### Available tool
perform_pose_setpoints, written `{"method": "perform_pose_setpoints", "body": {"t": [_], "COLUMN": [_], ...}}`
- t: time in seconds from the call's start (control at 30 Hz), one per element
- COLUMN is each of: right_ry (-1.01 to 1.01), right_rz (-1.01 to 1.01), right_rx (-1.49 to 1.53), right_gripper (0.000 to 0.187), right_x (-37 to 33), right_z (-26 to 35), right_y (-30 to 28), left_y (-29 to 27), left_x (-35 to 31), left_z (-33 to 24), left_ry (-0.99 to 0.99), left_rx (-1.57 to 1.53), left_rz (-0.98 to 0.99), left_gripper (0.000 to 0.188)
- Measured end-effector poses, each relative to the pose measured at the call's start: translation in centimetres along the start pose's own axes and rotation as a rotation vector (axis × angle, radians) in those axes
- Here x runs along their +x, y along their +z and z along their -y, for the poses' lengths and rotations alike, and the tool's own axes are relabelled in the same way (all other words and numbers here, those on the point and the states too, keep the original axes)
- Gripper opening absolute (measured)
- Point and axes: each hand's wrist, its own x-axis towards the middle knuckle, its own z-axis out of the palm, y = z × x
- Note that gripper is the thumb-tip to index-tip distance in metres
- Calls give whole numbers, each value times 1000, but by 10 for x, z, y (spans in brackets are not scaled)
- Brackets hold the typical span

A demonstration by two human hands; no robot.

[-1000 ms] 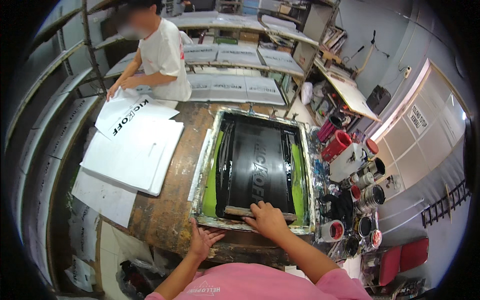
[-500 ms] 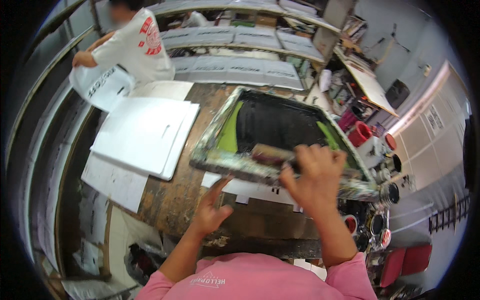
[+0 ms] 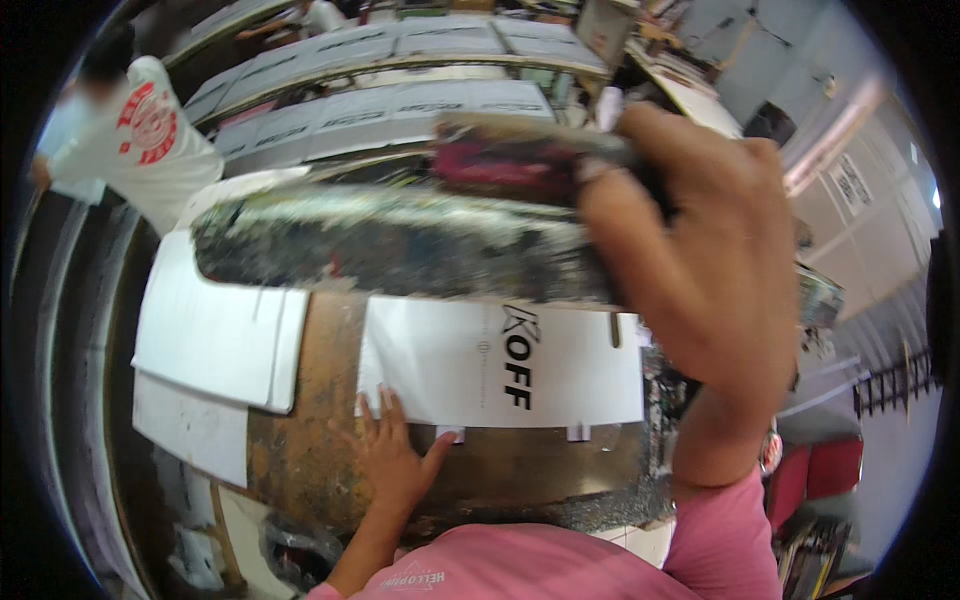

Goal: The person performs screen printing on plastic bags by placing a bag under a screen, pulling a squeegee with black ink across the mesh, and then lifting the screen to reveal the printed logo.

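From where I stand, the printed sheet [image 3: 440, 360] lies flat on the tabletop [image 3: 322, 375], dark lettering upward, its upper part hidden under a paint-crusted frame [image 3: 400, 245]. The frame is tilted up at twelve o'clock of the sheet, near edge high, presumably to give the paper clearance. The right hand [image 3: 690, 225], at one o'clock, is clenched round the end of a squeegee [image 3: 500, 165] just above that edge; it seems to bear the frame too, though I can't tell how the fingers share the two.

The left hand [image 3: 392, 450], at seven o'clock, is spread and grasping nothing, fingertips on the sheet's near-left corner, perhaps to steady it. White tabs [image 3: 578, 432] sit along the near edge, likely as placement marks. A white stack [image 3: 220, 335] lies at nine o'clock, handy for the left arm. At ten o'clock stands a co-worker [image 3: 155, 145]; what they hold is blurred.
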Motion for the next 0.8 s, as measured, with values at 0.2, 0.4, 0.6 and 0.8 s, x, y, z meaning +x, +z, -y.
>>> {"method": "perform_pose_setpoints", "body": {"t": [0.2, 0.4, 0.6, 0.8], "right_ry": [118, 205, 61, 49], "right_rz": [128, 221, -61, 21], "right_rx": [-17, -86, -39, -22], "right_gripper": [44, 39, 33, 36], "right_x": [27, 20, -6, -19], "right_z": [1, 9, 12, 22], "right_y": [-9, -5, 4, 0], "left_y": [-43, -62, -89, -97], "left_x": [61, 62, 24, 27], "left_z": [-18, -10, 117, 310], "left_ry": [92, -128, -400, -408], "left_rx": [-536, -930, -1041, -742], "left_rz": [-354, -652, -636, -605], "left_gripper": [62, 42, 62, 79]}}
